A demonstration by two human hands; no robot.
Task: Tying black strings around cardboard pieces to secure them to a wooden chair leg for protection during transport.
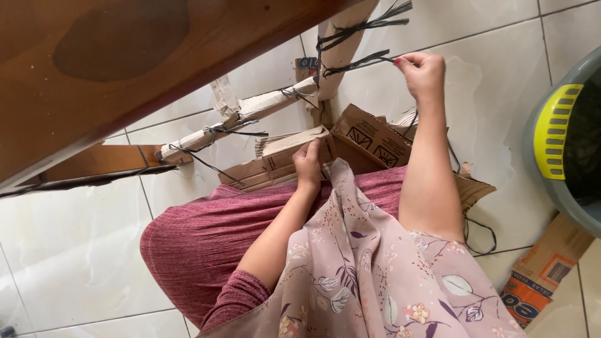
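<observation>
Right hand (424,74): raised, fingertips pinched shut on end of black string (357,64), arm stretched up-frame.
String axis: taut, nearly level, slight rise from wrapped leg toward right hand; loose frayed ends fanning up-right above it.
Left hand (307,164): fingers curled, pressed on flat cardboard pieces (275,164) by the knee; grip or mere touch, cannot tell.
Wrapped leg (341,44): cardboard-covered, long axis steep, near upright, top-centre; just left of right hand, above left hand.
Wrapped rail (247,119): cardboard-covered bar, long axis diagonal, low-left to high-right, meeting leg; up-left of left hand.
String ties: three visible on rail and joint, two on leg.
Cardboard count: two wrapped members, several loose flaps on floor between hands; exact number unclear.
Wooden tabletop (113,69): brown, filling top-left.
Bin (566,141): grey with yellow handle, right edge, well apart from right hand.
Printed box (538,281): one, flattened, bottom-right on white tile floor (75,250).
</observation>
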